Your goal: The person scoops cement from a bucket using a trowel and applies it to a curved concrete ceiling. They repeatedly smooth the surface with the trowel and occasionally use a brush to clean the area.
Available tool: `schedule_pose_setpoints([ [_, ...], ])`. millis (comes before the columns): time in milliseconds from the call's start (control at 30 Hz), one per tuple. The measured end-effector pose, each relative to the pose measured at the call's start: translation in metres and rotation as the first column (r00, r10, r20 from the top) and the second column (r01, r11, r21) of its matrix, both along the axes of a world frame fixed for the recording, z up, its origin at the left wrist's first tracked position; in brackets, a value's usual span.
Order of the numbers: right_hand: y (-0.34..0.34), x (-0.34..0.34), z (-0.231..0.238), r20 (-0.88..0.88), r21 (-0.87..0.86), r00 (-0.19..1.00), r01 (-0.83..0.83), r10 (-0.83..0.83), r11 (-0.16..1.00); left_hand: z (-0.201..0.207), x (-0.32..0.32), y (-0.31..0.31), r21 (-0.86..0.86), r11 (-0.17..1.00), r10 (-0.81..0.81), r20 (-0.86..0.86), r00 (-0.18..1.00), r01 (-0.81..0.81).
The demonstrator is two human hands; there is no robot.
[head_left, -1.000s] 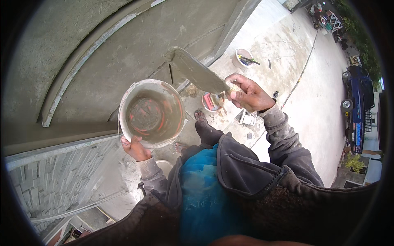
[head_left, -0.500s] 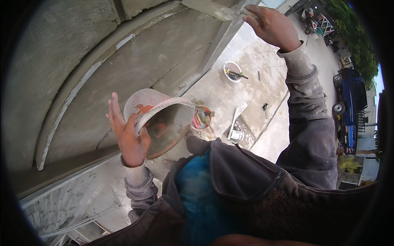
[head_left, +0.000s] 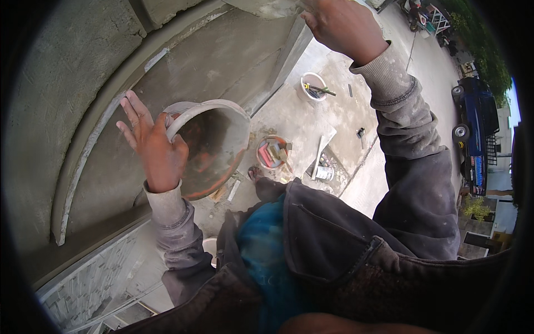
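My left hand (head_left: pixel 156 150) grips the rim of a grey, mortar-stained bucket (head_left: pixel 222 104), thumb at the rim and other fingers spread toward the wall. The bucket is tilted, its mouth facing me, with orange stains and a wet-looking grey patch inside. Up at the top edge, my right hand (head_left: pixel 350 30) is closed around a flat grey tool (head_left: pixel 261 6). Its blade-like part lies against or close to the wall; the frame cuts it off, so its exact kind is hidden. Behind both hands stretches a grey plastered wall (head_left: pixel 217 64) with a raised curved moulding (head_left: pixel 83 158).
On the concrete floor below stand a white bucket (head_left: pixel 304 80) with tools and a round orange-rimmed tub (head_left: pixel 271 167) holding coloured blocks. A white can (head_left: pixel 324 173) lies near a pale board (head_left: pixel 325 142). A blue pickup truck (head_left: pixel 477 128) is parked at far right.
My left hand and the bucket have shifted left, and the bucket's mouth has turned more toward me. My right hand has moved left and up with the flat tool, along the wall.
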State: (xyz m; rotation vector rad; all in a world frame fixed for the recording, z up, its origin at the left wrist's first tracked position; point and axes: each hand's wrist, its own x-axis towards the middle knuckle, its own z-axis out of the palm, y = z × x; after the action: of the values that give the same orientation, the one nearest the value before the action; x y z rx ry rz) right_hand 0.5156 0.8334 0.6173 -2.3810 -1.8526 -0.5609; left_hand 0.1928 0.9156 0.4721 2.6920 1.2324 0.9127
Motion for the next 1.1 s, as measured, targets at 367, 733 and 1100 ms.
schedule_pose_setpoints([
  [367, -0.010, 0.020, 0.013, 0.135, 0.033, 0.987, -0.092, 0.087, 0.995, -0.003, -0.001, 0.003, 0.010, 0.997, -0.072, 0.028, 0.997, 0.072],
  [733, 0.005, -0.059, 0.005, 0.042, -0.030, 0.998, -0.034, 0.035, 0.999, -0.003, -0.005, 0.005, 0.000, 0.996, -0.089, -0.001, 0.996, 0.089],
  [1100, -0.163, -0.057, -0.046, -0.416, -0.282, 0.892, 0.062, -0.180, 0.958, -0.080, -0.109, -0.026, -0.693, 0.710, 0.257, 0.416, 0.872, 0.121],
])
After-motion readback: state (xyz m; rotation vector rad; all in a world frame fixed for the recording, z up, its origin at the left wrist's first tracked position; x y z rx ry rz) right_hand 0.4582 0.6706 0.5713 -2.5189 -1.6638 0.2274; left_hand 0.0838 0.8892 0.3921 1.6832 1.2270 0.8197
